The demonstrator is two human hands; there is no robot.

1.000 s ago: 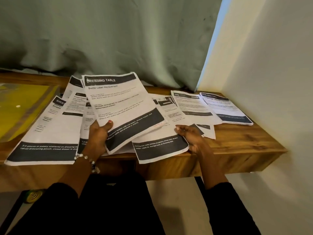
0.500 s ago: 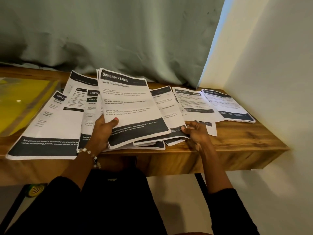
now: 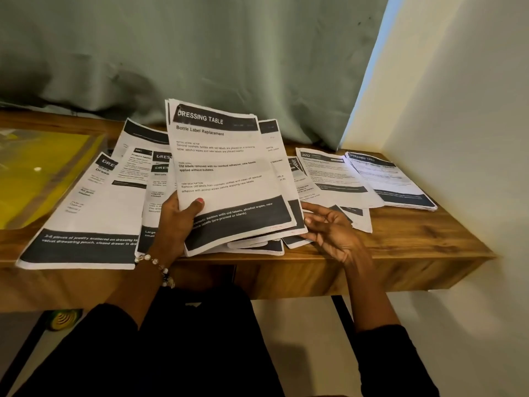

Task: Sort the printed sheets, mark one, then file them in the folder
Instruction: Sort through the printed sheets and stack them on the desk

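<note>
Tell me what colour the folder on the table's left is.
Yellow folder, seen in the head view.

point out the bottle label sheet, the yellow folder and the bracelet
bottle label sheet (image 3: 220, 159): head view, white middle of the page
yellow folder (image 3: 37, 179): head view, its yellow cover
bracelet (image 3: 156, 263): head view, beads at the left wrist

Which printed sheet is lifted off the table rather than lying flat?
The "Bottle Label Replacement" sheet, topping the bundle the left hand grips at its lower left corner; the other sheets lie flat on the wooden table.

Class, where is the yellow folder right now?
The yellow folder lies at the desk's far left, beside the leftmost printed sheet, untouched by either hand.
</note>
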